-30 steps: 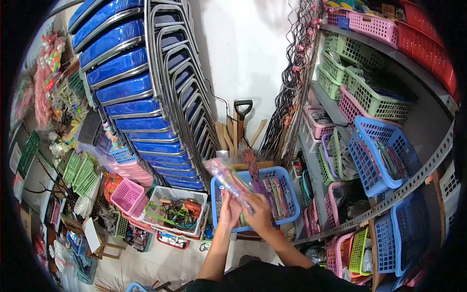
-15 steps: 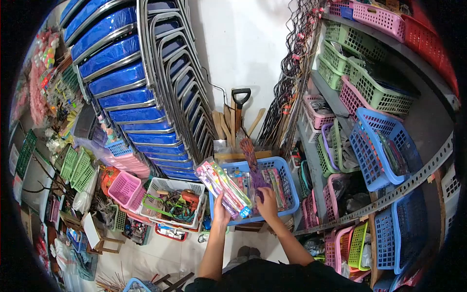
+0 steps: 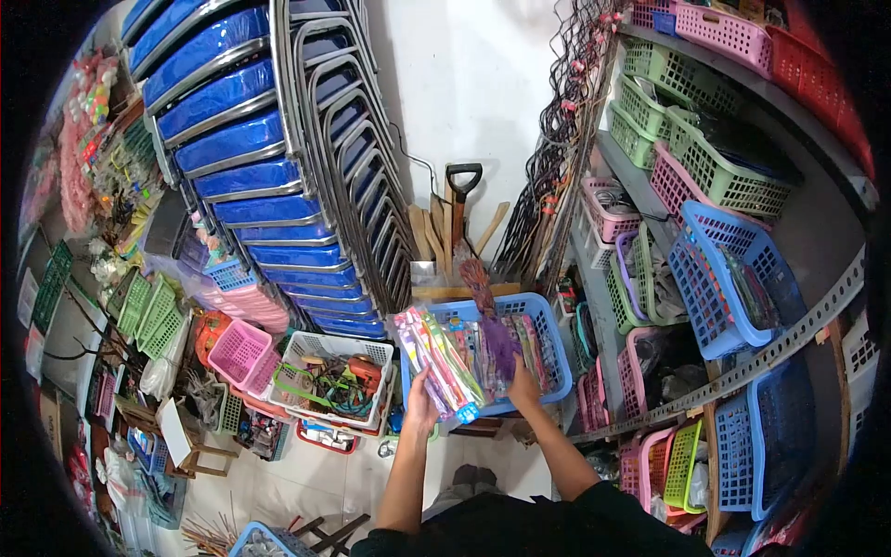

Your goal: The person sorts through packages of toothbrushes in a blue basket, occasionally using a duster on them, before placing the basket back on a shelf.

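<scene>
My left hand [image 3: 419, 407] is closed around the lower left edge of a clear plastic pack of long, thin, brightly coloured items [image 3: 436, 357]; I cannot make out their exact kind. My right hand [image 3: 523, 385] grips the lower end of a purple net-like bundle [image 3: 502, 345], whose reddish-brown upper part stretches up toward the wall. Both are over a blue plastic basket [image 3: 559, 369]. Inside the basket, more packs of slim colourful items [image 3: 532, 345] lie side by side, partly hidden by what I hold.
Stacked blue chairs [image 3: 269, 176] rise at the left. A white basket [image 3: 306, 345] of tools and cords, with an orange power tool [image 3: 365, 369], stands beside the blue one. Shelves of baskets [image 3: 724, 278] line the right; a black-handled tool [image 3: 463, 176] leans on the wall.
The pack in my left hand has shifted slightly right and turned more upright. My right hand has moved a little right and down, and the purple bundle's lower part now spreads wider.
</scene>
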Action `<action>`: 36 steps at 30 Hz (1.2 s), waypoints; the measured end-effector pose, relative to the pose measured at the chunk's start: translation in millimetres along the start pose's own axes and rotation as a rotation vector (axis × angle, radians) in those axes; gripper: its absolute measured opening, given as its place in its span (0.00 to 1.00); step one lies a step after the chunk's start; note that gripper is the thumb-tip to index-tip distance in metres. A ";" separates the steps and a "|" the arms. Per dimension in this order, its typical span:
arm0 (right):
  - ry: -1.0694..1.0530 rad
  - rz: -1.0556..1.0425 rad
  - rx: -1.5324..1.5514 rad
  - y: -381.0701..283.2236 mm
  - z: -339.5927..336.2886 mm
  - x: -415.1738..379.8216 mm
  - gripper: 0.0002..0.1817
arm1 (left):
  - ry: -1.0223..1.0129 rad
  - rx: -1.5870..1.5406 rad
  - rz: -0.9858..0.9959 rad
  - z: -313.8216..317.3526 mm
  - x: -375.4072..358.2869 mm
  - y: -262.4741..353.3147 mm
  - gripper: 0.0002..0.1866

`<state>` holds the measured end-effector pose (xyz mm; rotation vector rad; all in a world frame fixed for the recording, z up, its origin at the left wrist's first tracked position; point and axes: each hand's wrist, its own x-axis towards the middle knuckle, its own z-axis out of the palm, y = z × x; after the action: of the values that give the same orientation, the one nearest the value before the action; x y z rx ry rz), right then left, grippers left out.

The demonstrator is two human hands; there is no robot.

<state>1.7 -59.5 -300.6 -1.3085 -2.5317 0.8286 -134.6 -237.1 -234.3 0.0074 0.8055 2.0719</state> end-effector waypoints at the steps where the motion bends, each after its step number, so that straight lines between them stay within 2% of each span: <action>1: 0.122 0.005 0.055 1.2 -3.9 3.1 0.39 | -0.033 0.010 -0.003 3.4 -1.7 2.9 0.26; 2: 0.243 0.010 0.111 2.6 -8.1 6.6 0.37 | -0.038 0.011 0.006 2.0 -0.7 4.0 0.26; 3: 0.218 0.084 0.072 -5.7 -28.2 9.0 0.32 | -0.028 0.012 0.017 -0.9 1.3 4.9 0.27; 6: 0.182 0.019 0.032 -25.5 -79.2 -10.1 0.38 | -0.030 -0.005 0.045 3.3 1.8 16.1 0.28; 7: 0.260 -0.080 0.015 -17.0 -81.3 -12.9 0.33 | -0.049 -0.014 0.068 6.9 0.8 20.8 0.28; 8: 0.263 -0.088 0.014 -6.7 -86.0 -14.5 0.33 | -0.066 -0.023 0.091 9.5 -0.2 24.9 0.28; 11: 0.471 -0.480 0.148 0.4 -111.3 -21.1 0.18 | -0.162 -0.013 0.115 -5.0 5.8 34.4 0.27; 12: 0.473 -0.487 0.149 -1.8 -123.3 -23.7 0.18 | -0.224 0.003 0.108 -17.5 13.8 32.0 0.27; 13: 0.397 -0.516 0.077 0.0 -135.2 -24.8 0.18 | -0.033 -0.062 0.239 -35.8 33.2 15.7 0.27; 14: 0.321 -0.543 0.004 3.2 -142.9 -23.9 0.18 | -0.469 -0.314 0.126 -69.7 48.4 17.7 0.27; 16: 0.324 -0.576 -0.045 11.2 -145.4 -16.1 0.17 | -0.002 -0.200 0.022 26.8 -7.7 44.9 0.27; 17: 0.385 -0.540 -0.075 16.4 -142.1 -9.8 0.17 | -0.746 -0.230 0.308 -57.7 29.8 20.0 0.29; 18: 0.448 -0.502 -0.105 18.7 -139.4 -4.3 0.16 | -0.098 -0.027 0.240 -28.9 28.6 24.3 0.30; 20: 0.526 -0.455 -0.052 19.9 -135.3 8.6 0.15 | -0.132 0.068 0.059 26.2 -6.3 44.0 0.29; 22: 0.602 -0.411 0.009 16.2 -137.7 15.8 0.15 | -0.171 0.074 -0.017 32.9 -8.5 44.4 0.28; 25: 0.437 -0.515 0.033 4.4 -164.0 0.6 0.14 | -0.168 0.038 -0.003 45.9 -17.1 47.6 0.26; 26: 0.441 -0.520 0.034 4.1 -170.2 -4.5 0.14 | -0.172 0.039 0.001 54.4 -26.2 54.7 0.26; 28: 0.423 -0.702 -0.107 9.6 -178.5 -9.9 0.11 | -0.624 -0.287 -0.287 72.5 -43.7 72.4 0.25; 29: 0.426 -0.678 -0.177 10.2 -181.4 -10.6 0.12 | -0.250 -0.066 -0.052 57.1 -27.0 59.8 0.25; 30: 0.429 -0.681 -0.176 9.5 -181.2 -9.7 0.12 | -0.253 -0.065 -0.049 37.9 -12.6 50.3 0.25; 32: 0.536 -0.535 -0.057 9.3 -177.9 -6.4 0.12 | -0.105 0.216 0.194 26.2 -3.8 45.4 0.28; 33: 0.538 -0.534 -0.055 11.4 -172.9 -0.2 0.12 | -0.103 0.106 0.018 33.0 -6.1 48.9 0.28; 36: 0.622 -0.478 0.040 17.0 -164.8 10.8 0.11 | -0.197 0.079 0.021 48.0 -15.2 51.0 0.28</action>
<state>71.7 22.3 -174.2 -0.7307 -2.1536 0.3021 -149.0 -242.6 -164.3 0.2608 0.7671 2.0207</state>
